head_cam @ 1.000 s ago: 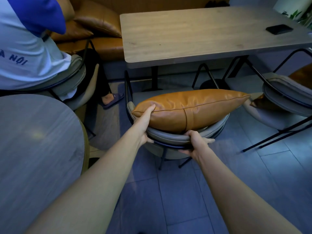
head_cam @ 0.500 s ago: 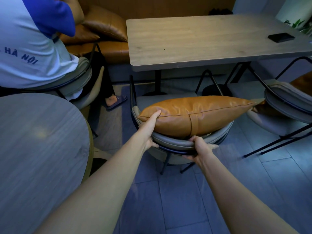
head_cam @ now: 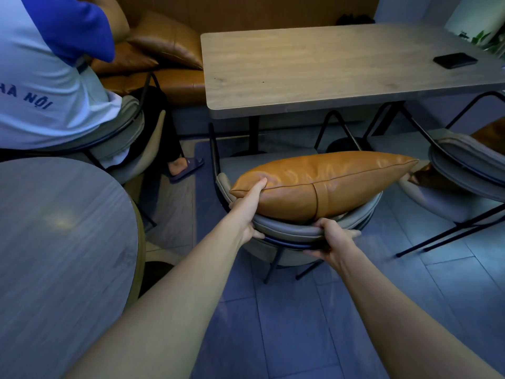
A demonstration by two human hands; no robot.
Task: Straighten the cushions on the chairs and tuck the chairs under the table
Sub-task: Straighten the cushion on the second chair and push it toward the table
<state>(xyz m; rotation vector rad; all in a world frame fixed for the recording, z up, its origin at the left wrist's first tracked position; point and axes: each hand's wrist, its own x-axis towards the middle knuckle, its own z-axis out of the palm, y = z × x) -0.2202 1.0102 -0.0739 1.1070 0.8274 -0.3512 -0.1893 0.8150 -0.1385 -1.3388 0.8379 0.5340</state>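
Tucking step in hand. Chair [head_cam: 295, 231] stands just short of the table [head_cam: 314, 75], cushion [head_cam: 322, 184] upright against its backrest. Left hand [head_cam: 247, 212] steadies the cushion; right hand [head_cam: 332, 239] clamps the backrest. Next: push the chair straight under the table.

Both arms outstretched — left hand [head_cam: 247, 212] and right hand [head_cam: 332, 240] clenched.

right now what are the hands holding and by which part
Both hold the chair by its curved backrest rim: right hand near the middle, left hand at the left end, thumb against the cushion.
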